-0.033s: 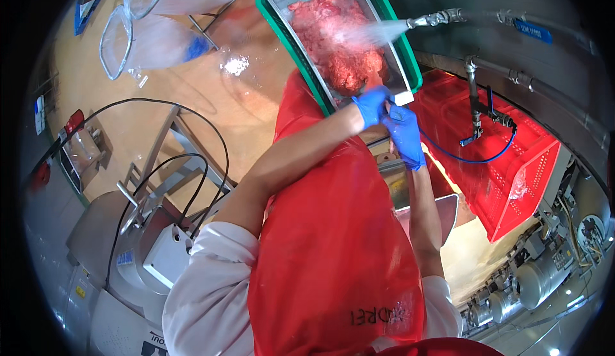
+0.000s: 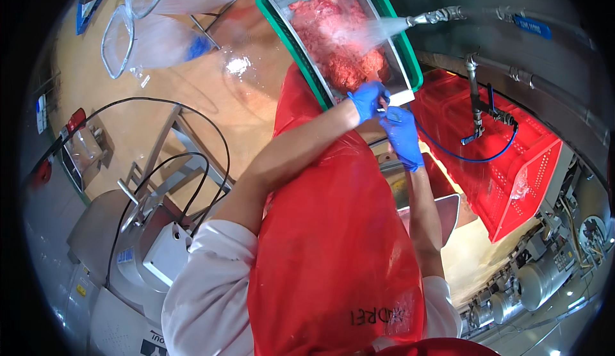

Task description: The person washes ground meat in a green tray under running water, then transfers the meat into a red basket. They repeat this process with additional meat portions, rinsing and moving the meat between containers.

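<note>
Raw red meat chunks [image 2: 346,69] lie in a metal tray [image 2: 402,96] set inside a green plastic crate [image 2: 418,74]. My left hand [image 2: 369,102], in a blue glove, is closed at the tray's near edge, its fingers pinched around something small. My right hand [image 2: 401,137], also gloved in blue, is closed just beside and below it, fingertips almost touching the left. A small pale bit [image 2: 382,108] shows between the two hands, too small to name. White spray [image 2: 378,31] from a metal nozzle [image 2: 419,20] hits the meat.
Red perforated crates [image 2: 512,183] stand at the right, below a metal pipe tap [image 2: 475,129]. A thin blue hose [image 2: 461,158] runs from that tap toward my right hand. Clear bags on hoops [image 2: 117,42] hang at the far left. Grey machinery [image 2: 144,253] with black cables stands at left.
My left hand has shifted slightly up and right hand slightly down, with a pale bit now showing between them. The spray continues onto the meat.
</note>
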Action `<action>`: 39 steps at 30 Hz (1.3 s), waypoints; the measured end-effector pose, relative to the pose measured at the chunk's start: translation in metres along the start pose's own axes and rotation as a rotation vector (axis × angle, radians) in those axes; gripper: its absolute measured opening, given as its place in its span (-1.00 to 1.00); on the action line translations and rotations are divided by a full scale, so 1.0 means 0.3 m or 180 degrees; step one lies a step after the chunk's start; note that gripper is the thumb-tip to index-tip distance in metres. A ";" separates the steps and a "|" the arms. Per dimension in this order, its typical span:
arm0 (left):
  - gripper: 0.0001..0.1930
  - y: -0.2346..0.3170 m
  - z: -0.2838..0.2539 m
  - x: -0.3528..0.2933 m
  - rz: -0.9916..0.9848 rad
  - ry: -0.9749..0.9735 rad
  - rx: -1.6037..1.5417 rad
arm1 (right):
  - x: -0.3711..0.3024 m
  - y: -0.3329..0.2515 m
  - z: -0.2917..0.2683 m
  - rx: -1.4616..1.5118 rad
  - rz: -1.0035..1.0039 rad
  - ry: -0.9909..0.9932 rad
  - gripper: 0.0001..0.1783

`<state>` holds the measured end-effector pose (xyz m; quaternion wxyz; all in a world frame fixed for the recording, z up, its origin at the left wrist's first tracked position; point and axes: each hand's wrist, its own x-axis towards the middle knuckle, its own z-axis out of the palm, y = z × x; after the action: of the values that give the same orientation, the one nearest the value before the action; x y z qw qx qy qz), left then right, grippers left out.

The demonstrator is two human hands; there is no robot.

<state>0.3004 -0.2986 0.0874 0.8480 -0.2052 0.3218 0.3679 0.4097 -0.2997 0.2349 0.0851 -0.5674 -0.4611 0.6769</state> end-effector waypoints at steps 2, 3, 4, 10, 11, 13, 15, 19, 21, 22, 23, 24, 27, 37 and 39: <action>-0.86 0.026 -0.043 0.015 0.0414 0.0223 0.0652 | 0.026 0.113 0.030 -0.0126 -0.0823 -0.0075 -0.90; -0.85 0.031 -0.067 0.025 0.0525 0.0203 0.0962 | 0.040 0.117 0.049 -0.0203 -0.1225 -0.0119 -0.89; -0.84 0.033 -0.073 0.047 0.0536 0.0329 0.0957 | 0.022 0.104 0.050 -0.0434 -0.0716 -0.0077 -0.85; -0.84 0.147 -0.101 0.180 0.0026 0.0898 0.1394 | -0.012 -0.060 0.109 -0.0406 -0.1115 0.0308 -0.91; -0.85 0.152 -0.101 0.192 0.0080 0.0977 0.1393 | -0.018 -0.078 0.119 -0.0588 -0.1184 0.0421 -0.95; -0.86 0.162 -0.085 0.202 0.0166 0.1116 0.1412 | -0.025 -0.059 0.138 -0.0409 -0.0749 0.0452 -0.88; -0.89 0.183 -0.103 0.179 0.0172 0.1100 0.1248 | -0.034 -0.061 0.181 -0.0212 -0.0500 0.0510 -0.81; -0.89 0.152 -0.374 0.338 0.0697 0.0363 0.0716 | -0.042 -0.147 0.278 -0.0226 -0.0618 0.0884 -0.78; -0.88 0.139 -0.281 0.338 0.0074 0.1287 0.1238 | -0.034 -0.156 0.283 -0.0276 -0.0259 0.0946 -0.78; -0.86 0.104 -0.259 0.353 0.0023 0.1390 0.1038 | -0.036 -0.112 0.279 -0.0632 -0.0484 0.1114 -0.76; -0.83 0.077 -0.281 0.385 -0.0178 0.1338 0.1482 | -0.042 -0.112 0.288 -0.0276 -0.0106 0.1268 -0.76; -0.82 0.052 -0.230 0.366 -0.0143 0.1607 0.1299 | -0.057 -0.108 0.306 0.0109 0.0284 0.1455 -0.76; -0.83 0.056 -0.148 0.306 -0.0231 0.1766 0.1623 | -0.091 -0.125 0.313 0.0367 0.0912 0.1580 -0.74; -0.72 0.318 -0.370 0.389 0.0633 0.0888 0.6657 | -0.320 -0.489 0.271 -0.1283 0.0587 0.0974 -0.61; -0.68 0.384 -0.406 0.364 0.0273 0.0821 0.6427 | -0.318 -0.505 0.258 -0.1187 0.0790 0.0506 -0.81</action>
<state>0.2222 -0.2417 -0.0879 0.5701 0.5797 0.5779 -0.0703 0.3148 -0.3167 0.4046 -0.0691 -0.6771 -0.4968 0.5385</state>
